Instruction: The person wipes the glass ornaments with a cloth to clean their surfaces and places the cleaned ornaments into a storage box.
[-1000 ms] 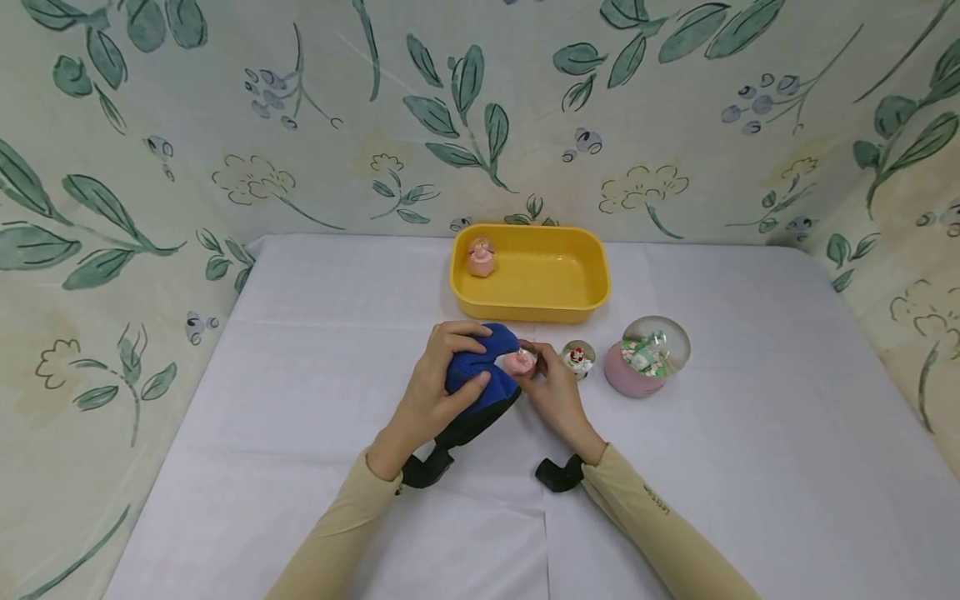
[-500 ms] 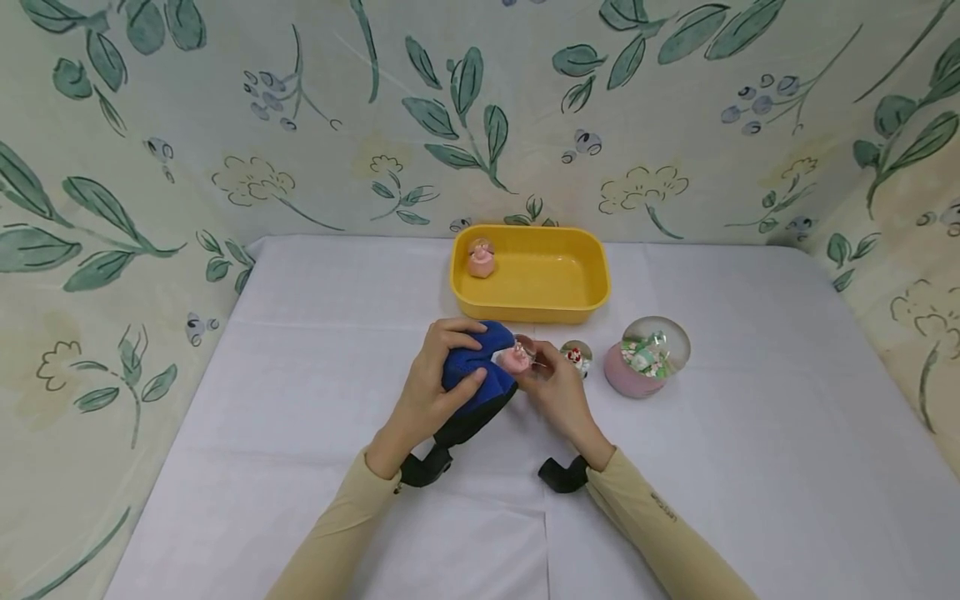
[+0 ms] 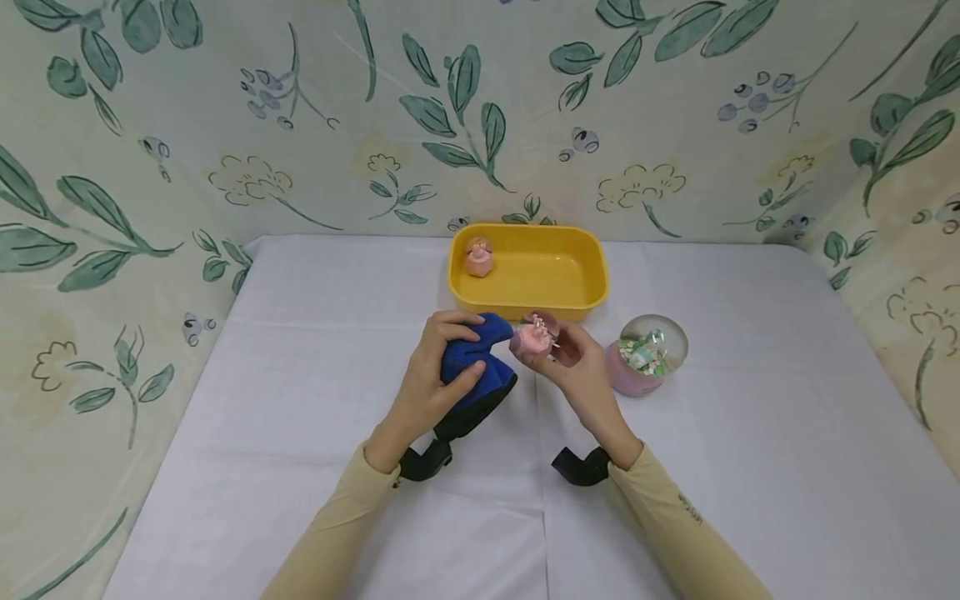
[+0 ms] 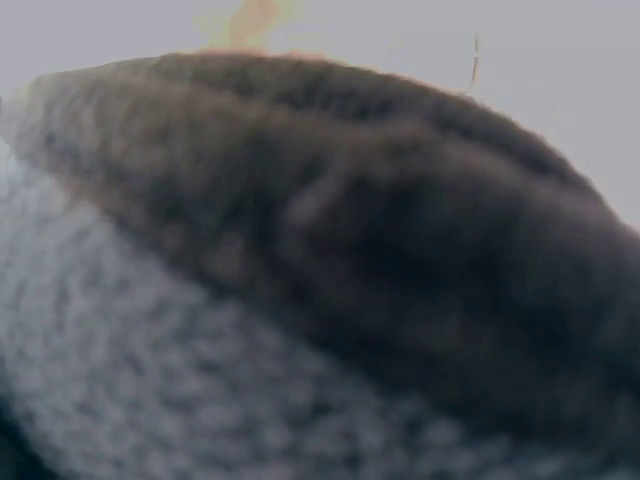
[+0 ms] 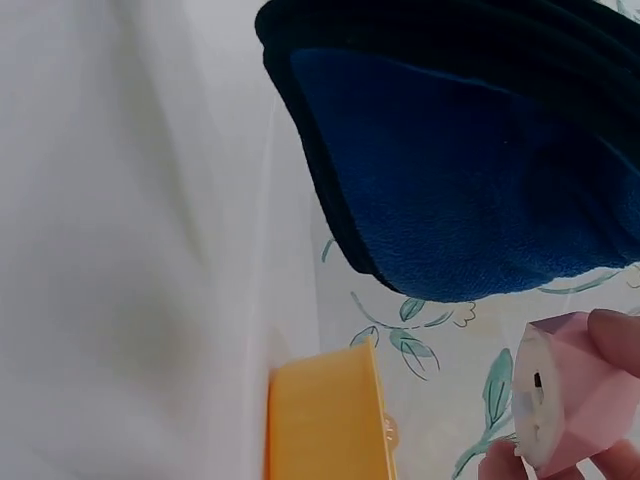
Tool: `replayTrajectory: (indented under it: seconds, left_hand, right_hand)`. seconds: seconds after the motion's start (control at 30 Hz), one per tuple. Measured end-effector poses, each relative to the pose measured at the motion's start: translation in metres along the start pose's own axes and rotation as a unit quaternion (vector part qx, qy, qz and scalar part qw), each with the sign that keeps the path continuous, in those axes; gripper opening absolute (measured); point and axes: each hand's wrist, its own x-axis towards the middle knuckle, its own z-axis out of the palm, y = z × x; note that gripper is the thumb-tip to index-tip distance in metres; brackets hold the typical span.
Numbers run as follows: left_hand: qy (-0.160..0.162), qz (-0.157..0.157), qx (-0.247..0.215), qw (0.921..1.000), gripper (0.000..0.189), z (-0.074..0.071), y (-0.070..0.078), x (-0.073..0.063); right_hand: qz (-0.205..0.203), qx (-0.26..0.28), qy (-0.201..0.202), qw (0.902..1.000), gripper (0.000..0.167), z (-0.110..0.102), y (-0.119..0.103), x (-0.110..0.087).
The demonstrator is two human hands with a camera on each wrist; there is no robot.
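My left hand (image 3: 422, 375) grips a folded blue cloth (image 3: 486, 385) with a black edge, thumb and fingers bunching it. In the left wrist view the cloth (image 4: 300, 220) fills most of the picture, blurred. My right hand (image 3: 588, 379) holds a small pink snow globe (image 3: 534, 337) by its base, just right of the cloth and close before the yellow tray (image 3: 551, 268). The right wrist view shows the faceted pink base (image 5: 580, 385) between thumb and fingers, its white underside turned sideways, with the cloth (image 5: 450, 180) apart from it.
A similar small pink snow globe (image 3: 479, 258) stands at the tray's left end. To the right of my right hand, a larger snow globe (image 3: 636, 377) with a pink base sits tilted on the white-covered table (image 3: 757, 375). Leaf-patterned fabric (image 3: 480, 125) hangs behind.
My right hand has lifted the small snow globe away from the cloth, up and rightward. It now hides the little globe with the red figure. My left hand and the cloth barely moved.
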Motion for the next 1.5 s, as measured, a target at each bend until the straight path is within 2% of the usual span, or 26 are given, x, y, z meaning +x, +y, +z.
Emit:
replayTrajectory:
  seconds: [0.33,0.67,0.87,1.1,1.33,1.5]
  left_hand:
    - [0.011,-0.008,0.003,0.9999,0.039,-0.002,0.005,0.006]
    - [0.033,-0.002,-0.009,0.9994,0.039,-0.002,0.006,0.01]
    - [0.04,-0.01,-0.014,0.999,0.045,-0.002,0.009,0.013]
    - [0.036,0.004,-0.029,0.9989,0.047,0.001,0.013,0.018]
    - [0.02,0.013,-0.035,0.9991,0.047,0.003,0.019,0.025]
    - [0.0,0.018,-0.041,0.999,0.049,0.005,0.024,0.03]
  right_hand:
    - [-0.068,0.005,0.011,0.9976,0.044,-0.007,-0.02,-0.002]
    - [-0.135,-0.007,0.025,0.9904,0.054,-0.008,-0.029,-0.007]
    - [-0.159,-0.01,0.031,0.9868,0.053,-0.008,-0.031,-0.01]
    - [-0.188,-0.027,0.02,0.9816,0.053,-0.008,-0.033,-0.012]
    - [-0.241,-0.018,0.011,0.9703,0.051,-0.01,-0.037,-0.013]
    - [-0.306,-0.032,0.002,0.9516,0.053,-0.009,-0.039,-0.013]
